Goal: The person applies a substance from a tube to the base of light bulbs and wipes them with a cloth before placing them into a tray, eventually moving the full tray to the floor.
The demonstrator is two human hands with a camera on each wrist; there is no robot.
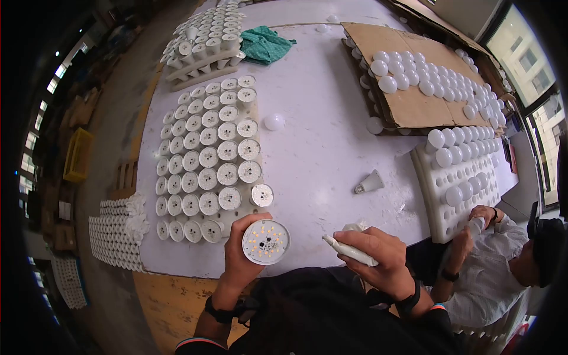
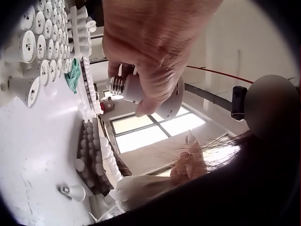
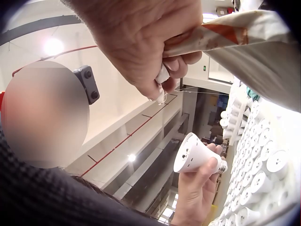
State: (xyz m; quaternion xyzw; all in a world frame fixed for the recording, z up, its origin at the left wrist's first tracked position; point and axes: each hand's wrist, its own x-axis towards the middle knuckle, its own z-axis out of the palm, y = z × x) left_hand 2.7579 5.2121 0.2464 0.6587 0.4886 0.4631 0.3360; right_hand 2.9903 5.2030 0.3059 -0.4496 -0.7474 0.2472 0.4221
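Note:
My left hand (image 1: pixel 239 251) grips a white lamp body (image 1: pixel 267 242) with its round LED board facing up, near the table's front edge. In the left wrist view the fingers curl round the body (image 2: pixel 135 89) beside its metal screw base. To the right, my right hand (image 1: pixel 381 257) pinches a white, soft-looking tube or bag (image 1: pixel 357 254) with its narrow tip pointing left toward the lamp, not touching it. The right wrist view shows this bag (image 3: pixel 263 52) trailing from the right hand (image 3: pixel 146 42), with the lamp body (image 3: pixel 195 154) below.
Rows of lamp bodies (image 1: pixel 209 157) stand at left, more behind beside a green cloth (image 1: pixel 266 45). A loose dome (image 1: pixel 274 122) and a lamp (image 1: pixel 370 182) lie mid-table. Domes (image 1: pixel 387 84) cover cardboard (image 1: pixel 414 109) at back right; another person (image 1: pixel 491 272) works by a foam tray (image 1: pixel 435 201).

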